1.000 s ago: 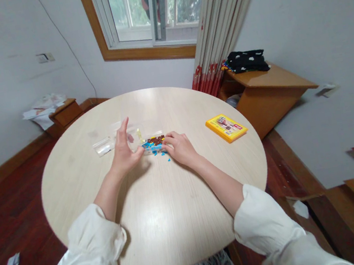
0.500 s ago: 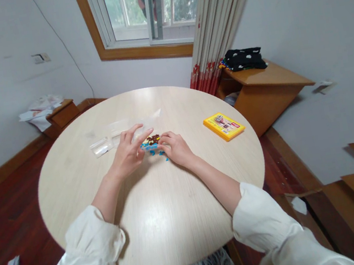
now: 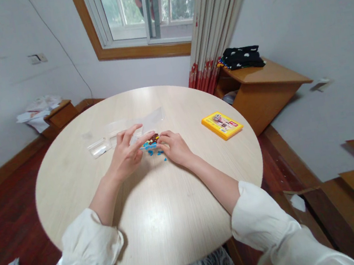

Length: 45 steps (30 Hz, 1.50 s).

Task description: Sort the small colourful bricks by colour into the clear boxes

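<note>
Small blue, brown and yellow toy pieces (image 3: pixel 152 140) are heaped between my two hands, seemingly in a clear tray or bag whose outline is hard to make out. Several loose blue pieces (image 3: pixel 151 152) lie on the table just in front of the heap. My left hand (image 3: pixel 125 153) is at the heap's left side, fingers apart, the index finger reaching over the pieces. At the right edge, my right hand (image 3: pixel 174 147) has its fingers bent together against the heap. Whatever is between those fingertips is hidden.
Clear plastic packaging (image 3: pixel 99 147) lies on the round pale table (image 3: pixel 158 225), left of and behind the heap. A yellow box (image 3: pixel 222 125) with a printed picture rests toward the right. Beyond the table stands a wooden cabinet (image 3: pixel 268 74) with folded black cloth (image 3: pixel 243 57).
My left index finger has come lower and further over the pieces. My right hand stays at the heap's right edge. The whole view has shifted slightly.
</note>
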Each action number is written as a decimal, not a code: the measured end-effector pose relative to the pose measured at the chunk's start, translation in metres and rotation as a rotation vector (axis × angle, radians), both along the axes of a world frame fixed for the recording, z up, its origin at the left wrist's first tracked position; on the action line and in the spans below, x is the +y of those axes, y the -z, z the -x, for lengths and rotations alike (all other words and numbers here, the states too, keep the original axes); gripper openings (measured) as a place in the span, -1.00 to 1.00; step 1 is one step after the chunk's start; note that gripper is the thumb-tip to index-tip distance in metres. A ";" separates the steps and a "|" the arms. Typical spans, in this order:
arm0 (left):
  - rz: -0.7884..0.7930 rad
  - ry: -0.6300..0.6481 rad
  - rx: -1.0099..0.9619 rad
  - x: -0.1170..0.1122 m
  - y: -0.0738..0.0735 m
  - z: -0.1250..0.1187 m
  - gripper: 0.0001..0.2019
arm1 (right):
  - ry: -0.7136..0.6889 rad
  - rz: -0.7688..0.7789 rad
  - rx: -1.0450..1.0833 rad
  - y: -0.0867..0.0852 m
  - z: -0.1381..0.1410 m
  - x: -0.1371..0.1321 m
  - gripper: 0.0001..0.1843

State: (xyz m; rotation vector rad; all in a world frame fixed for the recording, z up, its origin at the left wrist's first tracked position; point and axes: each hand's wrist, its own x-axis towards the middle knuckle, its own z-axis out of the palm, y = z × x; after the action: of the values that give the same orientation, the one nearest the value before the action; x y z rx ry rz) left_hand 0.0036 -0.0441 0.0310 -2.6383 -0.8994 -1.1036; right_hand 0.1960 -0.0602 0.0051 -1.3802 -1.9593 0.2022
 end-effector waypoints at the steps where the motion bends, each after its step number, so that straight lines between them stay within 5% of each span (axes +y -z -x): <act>1: -0.002 0.002 -0.023 0.000 0.001 -0.001 -0.39 | 0.002 0.000 -0.001 0.000 0.000 0.000 -0.88; 6: 0.008 0.023 -0.170 -0.001 0.008 -0.009 -0.48 | 0.010 0.004 0.000 0.002 -0.001 0.002 -0.87; 16: 0.220 -0.016 -0.581 0.010 0.017 -0.004 -0.21 | 0.025 -0.033 0.018 0.004 -0.005 0.004 -0.89; 24: 0.284 -0.157 -0.810 0.024 0.022 0.008 -0.15 | 0.236 -0.043 0.042 0.011 -0.045 0.021 -0.89; 30: 0.529 -0.121 -1.008 0.034 0.036 0.004 -0.17 | 0.378 0.080 -0.033 0.020 -0.066 0.026 -0.91; 34: 0.752 -0.085 -1.158 0.030 0.038 -0.007 -0.23 | 0.414 -0.019 -0.046 0.017 -0.063 0.024 -0.76; 38: 0.973 -0.047 -1.206 0.023 0.038 -0.019 -0.26 | 0.275 -0.148 0.008 0.008 -0.045 0.019 -0.66; 42: 1.102 -0.015 -1.207 0.017 0.036 -0.026 -0.26 | -0.021 -0.138 -0.039 0.008 -0.019 0.011 -0.68; 45: 1.121 -0.011 -1.170 0.016 0.036 -0.027 -0.27 | -0.084 -0.114 -0.116 0.013 -0.004 0.009 -0.74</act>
State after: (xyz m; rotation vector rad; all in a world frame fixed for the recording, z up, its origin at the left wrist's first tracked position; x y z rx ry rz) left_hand 0.0309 -0.0282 -0.0047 -2.2926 -2.2128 -2.8793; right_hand 0.2003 -0.0517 -0.0076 -1.2624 -2.0922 0.0489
